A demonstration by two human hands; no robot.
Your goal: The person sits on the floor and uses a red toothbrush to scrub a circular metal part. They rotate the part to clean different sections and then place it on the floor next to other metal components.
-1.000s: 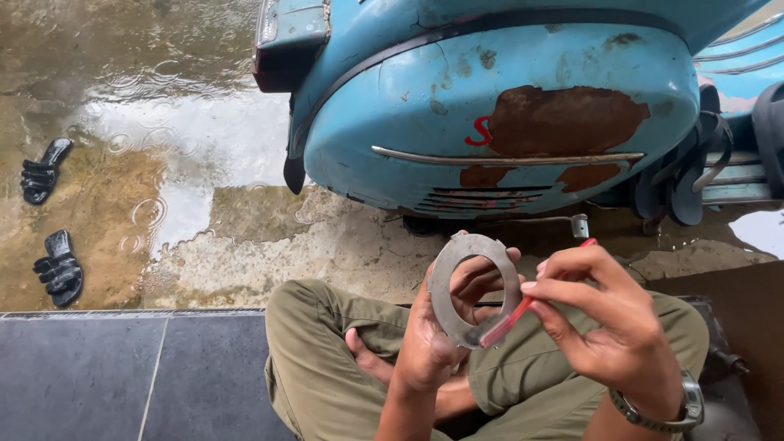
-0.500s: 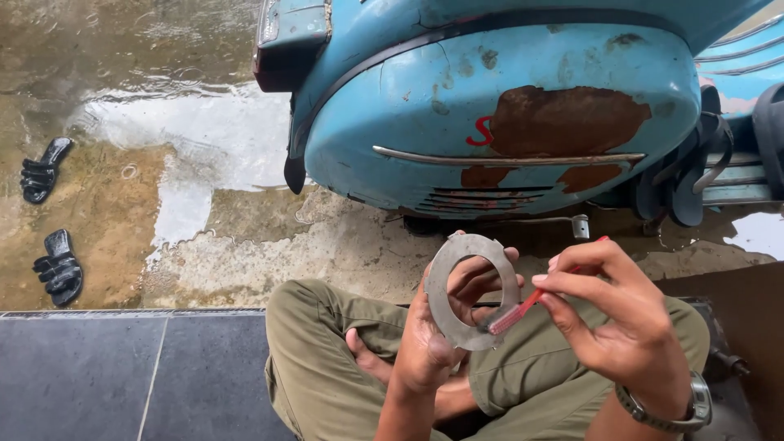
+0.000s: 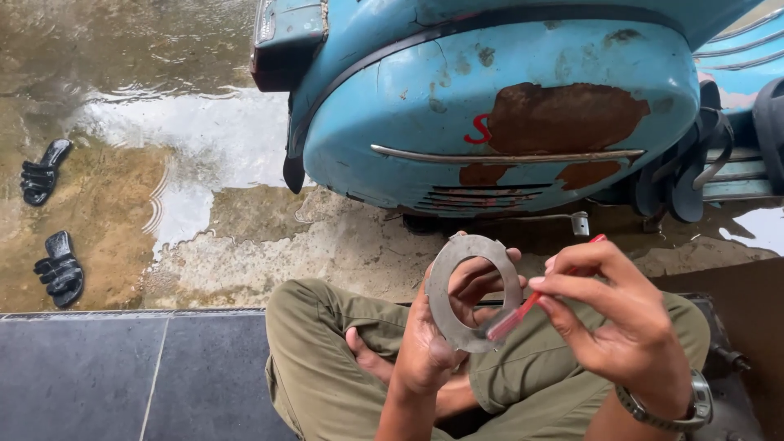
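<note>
We hold a flat grey metal ring with small notches on its rim (image 3: pixel 474 292) upright in our left hand (image 3: pixel 433 343), fingers (image 3: pixel 482 282) curled through its round opening and closed around its lower edge, so it sits above our lap, just in front of our crossed legs in olive-green trousers (image 3: pixel 327 367). Our right hand (image 3: pixel 616 327), with a metal wristwatch (image 3: pixel 678 408) on the wrist, pinches a thin red plastic stick (image 3: pixel 531 304) between thumb and fingertips, its lower end touching the ring's right side. Close ahead stands a faded blue scooter with rust patches on its side panel (image 3: pixel 506 122) on wet concrete ground (image 3: pixel 245 237). A pair of black sandals (image 3: pixel 49 220) lies well apart on the left, beyond the dark tiled step (image 3: pixel 122 376) we sit on.
</note>
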